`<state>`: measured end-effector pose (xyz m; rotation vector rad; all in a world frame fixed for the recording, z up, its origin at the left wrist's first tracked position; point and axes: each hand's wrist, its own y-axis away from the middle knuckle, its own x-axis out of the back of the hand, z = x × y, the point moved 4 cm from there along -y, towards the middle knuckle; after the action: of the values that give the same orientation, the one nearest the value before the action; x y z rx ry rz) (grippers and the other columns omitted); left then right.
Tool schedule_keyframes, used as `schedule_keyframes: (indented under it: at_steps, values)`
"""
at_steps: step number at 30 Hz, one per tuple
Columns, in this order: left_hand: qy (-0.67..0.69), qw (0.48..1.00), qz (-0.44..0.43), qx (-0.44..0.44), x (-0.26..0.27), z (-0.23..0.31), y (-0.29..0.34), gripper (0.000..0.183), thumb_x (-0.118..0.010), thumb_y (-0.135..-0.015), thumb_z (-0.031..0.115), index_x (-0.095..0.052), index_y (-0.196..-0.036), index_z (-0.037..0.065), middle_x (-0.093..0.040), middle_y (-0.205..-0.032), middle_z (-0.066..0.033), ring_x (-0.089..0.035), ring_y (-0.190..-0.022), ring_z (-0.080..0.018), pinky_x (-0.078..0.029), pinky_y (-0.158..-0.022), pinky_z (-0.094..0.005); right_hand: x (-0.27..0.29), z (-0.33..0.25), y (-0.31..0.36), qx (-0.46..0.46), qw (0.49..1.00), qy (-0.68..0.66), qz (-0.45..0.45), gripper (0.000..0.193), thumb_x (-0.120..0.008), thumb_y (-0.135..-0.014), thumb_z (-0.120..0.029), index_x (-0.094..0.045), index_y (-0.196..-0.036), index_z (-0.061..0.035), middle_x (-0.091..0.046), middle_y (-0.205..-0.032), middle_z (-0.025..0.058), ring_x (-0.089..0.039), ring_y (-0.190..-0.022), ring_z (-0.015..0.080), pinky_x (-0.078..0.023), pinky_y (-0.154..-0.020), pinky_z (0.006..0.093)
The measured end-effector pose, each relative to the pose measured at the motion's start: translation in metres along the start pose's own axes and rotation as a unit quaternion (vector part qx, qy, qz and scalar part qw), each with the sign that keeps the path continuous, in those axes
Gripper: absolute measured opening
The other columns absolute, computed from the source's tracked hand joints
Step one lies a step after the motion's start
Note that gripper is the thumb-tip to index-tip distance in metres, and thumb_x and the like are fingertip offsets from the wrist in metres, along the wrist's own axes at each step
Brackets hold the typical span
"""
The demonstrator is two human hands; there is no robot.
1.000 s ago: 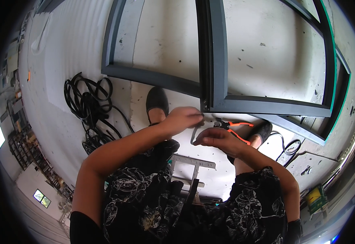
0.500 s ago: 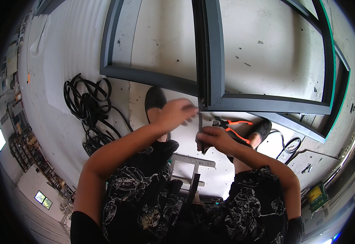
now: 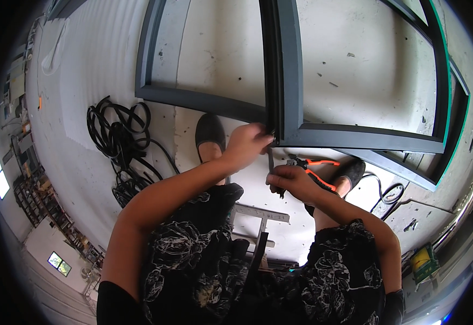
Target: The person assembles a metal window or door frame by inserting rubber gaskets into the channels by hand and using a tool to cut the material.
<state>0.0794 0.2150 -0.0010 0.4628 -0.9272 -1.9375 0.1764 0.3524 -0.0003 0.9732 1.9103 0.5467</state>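
Note:
A narrow black rubber strip [image 3: 271,160] hangs from the lower corner of a dark grey metal frame [image 3: 204,100]. My right hand [image 3: 296,182] pinches the strip below that corner, between thumb and fingers. Up at the frame's edge, the fingertips of my left hand [image 3: 249,145] are pressed together on the strip where it meets the corner. Those fingers partly cover the strip's upper end. Just beyond my right hand lie pliers [image 3: 323,162] with orange and black handles.
A tangle of black rubber strip [image 3: 118,143] lies on the floor to the left. Another frame [image 3: 404,169] with a green edge sits under the first at right. A smaller black coil [image 3: 392,192] rests near my right shoe [image 3: 351,172]. Between my legs stands a metal stand [image 3: 261,214].
My left hand has moved right and closed its fingers at the frame's corner; before, it was apart from the strip. My right hand keeps its pinch, slightly shifted. The whole view has moved a little.

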Motion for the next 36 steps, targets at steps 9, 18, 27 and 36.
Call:
schedule_keyframes:
  at_steps: [9, 18, 27, 36]
  values:
    - [0.019, 0.999, -0.041, -0.019, 0.004, -0.011, 0.0, 0.018, -0.06, -0.084, 0.011, -0.06, -0.092, -0.005, -0.064, -0.078, -0.0091, -0.062, -0.069, -0.0137, -0.051, -0.062, -0.0263, 0.012, -0.003, 0.009, 0.054, 0.987, 0.085, 0.126, 0.025, -0.063, -0.083, -0.021, -0.062, -0.078, 0.004, -0.058, -0.067, 0.0057, -0.054, -0.058, 0.0106, -0.043, -0.054, 0.0268]
    - [0.012, 0.999, -0.028, 0.017, 0.0, -0.011, 0.0, 0.018, -0.061, -0.084, 0.011, -0.06, -0.087, -0.006, -0.065, -0.078, -0.0102, -0.064, -0.066, -0.0148, -0.052, -0.063, -0.0254, 0.015, -0.021, 0.017, 0.102, 0.961, 0.182, 0.183, 0.021, -0.066, -0.081, -0.016, -0.062, -0.084, 0.0045, -0.058, -0.07, 0.0065, -0.056, -0.065, 0.0116, -0.044, -0.058, 0.0256]
    - [0.095, 0.988, -0.088, 0.086, 0.006, -0.009, -0.004, 0.028, -0.056, -0.089, 0.02, -0.058, -0.101, -0.005, -0.064, -0.087, -0.0113, -0.065, -0.075, -0.0184, -0.053, -0.07, -0.0274, 0.029, -0.028, 0.02, 0.155, 0.953, 0.088, 0.244, 0.019, -0.064, -0.084, -0.015, -0.062, -0.088, 0.0033, -0.063, -0.071, 0.0064, -0.058, -0.06, 0.0104, -0.047, -0.054, 0.0253]
    - [0.12, 0.979, -0.153, 0.062, 0.0, -0.013, 0.005, 0.02, -0.059, -0.087, 0.01, -0.058, -0.1, -0.005, -0.065, -0.089, -0.0116, -0.065, -0.077, -0.0178, -0.052, -0.071, -0.0286, 0.03, -0.019, 0.012, 0.167, 0.945, -0.073, 0.273, 0.019, -0.062, -0.086, -0.012, -0.061, -0.097, 0.0041, -0.063, -0.073, 0.0047, -0.058, -0.061, 0.0085, -0.046, -0.055, 0.021]
